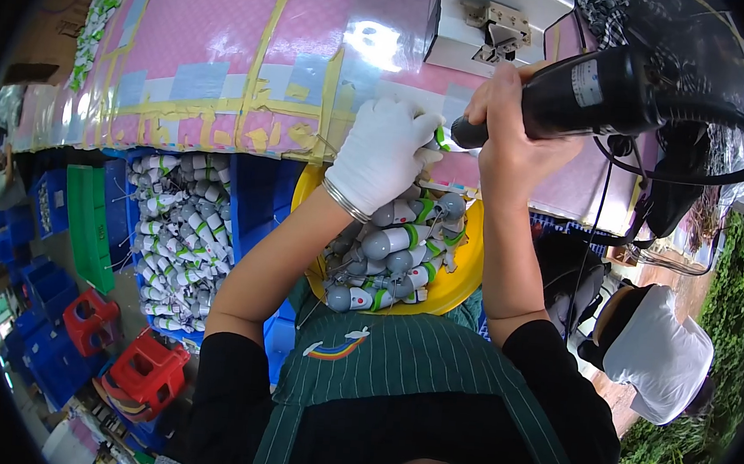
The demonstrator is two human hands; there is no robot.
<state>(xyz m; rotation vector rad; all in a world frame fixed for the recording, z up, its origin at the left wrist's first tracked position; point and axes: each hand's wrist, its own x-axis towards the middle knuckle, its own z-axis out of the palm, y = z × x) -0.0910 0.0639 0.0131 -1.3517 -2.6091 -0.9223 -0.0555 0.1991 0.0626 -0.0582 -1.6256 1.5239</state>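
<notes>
Head view: my gloved left hand (383, 153) is closed around a green-and-white unit (440, 138), mostly hidden by the fingers, located over the near edge of the pink-covered surface (203, 56). My bare right hand (516, 139) grips a black power driver (584, 93), nose directed at the unit; contact cannot be confirmed. Grey-and-white units (381, 243) fill a yellow basin (470, 269) just beside the near edge, on my side. Beyond my hands, a white boxy machine (448, 43) stands on the surface.

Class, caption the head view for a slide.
Gloved left hand holds a green-white piece; right hand grips black tool.
</notes>
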